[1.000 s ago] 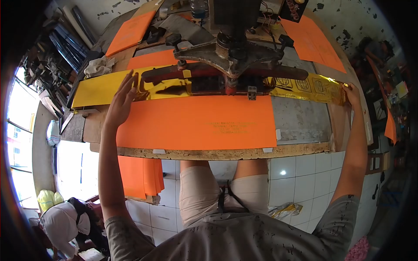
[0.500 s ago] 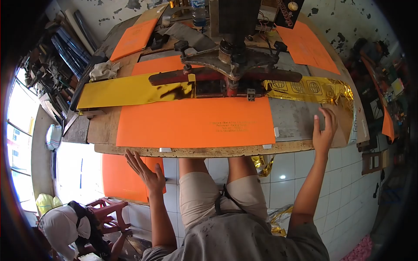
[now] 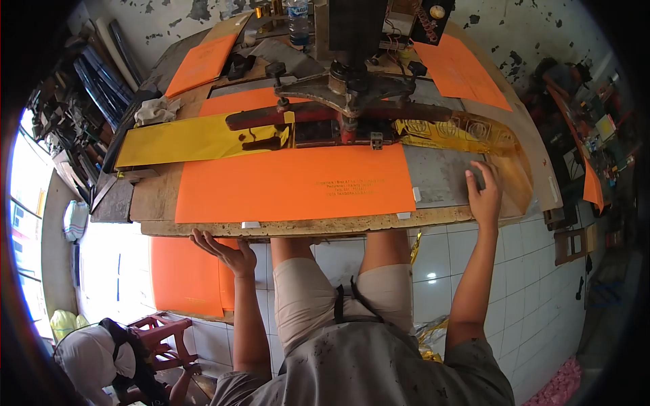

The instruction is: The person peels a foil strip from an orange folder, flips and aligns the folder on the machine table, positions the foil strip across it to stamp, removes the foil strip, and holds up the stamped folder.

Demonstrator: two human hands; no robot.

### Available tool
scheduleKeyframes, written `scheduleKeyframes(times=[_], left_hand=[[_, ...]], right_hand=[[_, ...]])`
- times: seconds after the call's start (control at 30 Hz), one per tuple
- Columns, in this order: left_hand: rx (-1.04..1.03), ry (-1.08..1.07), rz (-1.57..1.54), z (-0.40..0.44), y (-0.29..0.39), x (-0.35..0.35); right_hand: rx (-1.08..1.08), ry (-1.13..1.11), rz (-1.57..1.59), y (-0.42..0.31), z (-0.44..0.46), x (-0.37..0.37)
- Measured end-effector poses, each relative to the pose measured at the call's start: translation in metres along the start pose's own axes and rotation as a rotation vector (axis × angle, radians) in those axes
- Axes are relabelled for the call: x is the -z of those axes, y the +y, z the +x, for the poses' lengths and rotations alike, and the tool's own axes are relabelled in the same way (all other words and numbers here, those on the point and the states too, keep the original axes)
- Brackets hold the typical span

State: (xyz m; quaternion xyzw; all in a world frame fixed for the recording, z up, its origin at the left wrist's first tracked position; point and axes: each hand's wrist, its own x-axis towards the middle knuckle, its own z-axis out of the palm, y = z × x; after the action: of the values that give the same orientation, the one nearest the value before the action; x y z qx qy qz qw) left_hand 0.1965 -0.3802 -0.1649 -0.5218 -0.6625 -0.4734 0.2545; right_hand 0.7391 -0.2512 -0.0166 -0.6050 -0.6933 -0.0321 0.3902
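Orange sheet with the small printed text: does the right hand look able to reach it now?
Likely yes: the open right hand is near the orange sheet, with only a small white tab between them.

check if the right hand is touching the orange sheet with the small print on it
Apart. The head view shows a bare strip of grey plate between the fingers of the right hand and the near side edge of the orange sheet.

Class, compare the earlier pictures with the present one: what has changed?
The right hand has let go of the gold foil and moved inward, nearer the body. The left hand has dropped from the foil to the table's front edge. The printed orange sheet still lies before the press.
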Motion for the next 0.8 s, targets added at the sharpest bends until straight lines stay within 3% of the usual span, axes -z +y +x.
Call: scheduleKeyframes(times=[0.1,0.27,0.37,0.7,0.8], left_hand=[[0.015,-0.023,-0.027,0.002,0.002,0.005],[0.004,-0.054,-0.030,0.001,0.003,0.013],[0.025,-0.091,-0.031,0.003,0.009,0.021],[0.005,-0.136,-0.068,0.003,0.010,0.036],[0.030,-0.153,-0.097,0.007,0.018,0.045]], right_hand=[[0.169,-0.069,-0.079,-0.007,0.005,0.002],[0.198,-0.324,0.011,-0.039,0.007,-0.015],[0.298,-0.321,-0.056,-0.041,0.015,-0.034],[0.203,-0.369,-0.055,-0.043,0.023,-0.059],[0.281,-0.316,-0.050,-0.050,0.022,-0.057]])
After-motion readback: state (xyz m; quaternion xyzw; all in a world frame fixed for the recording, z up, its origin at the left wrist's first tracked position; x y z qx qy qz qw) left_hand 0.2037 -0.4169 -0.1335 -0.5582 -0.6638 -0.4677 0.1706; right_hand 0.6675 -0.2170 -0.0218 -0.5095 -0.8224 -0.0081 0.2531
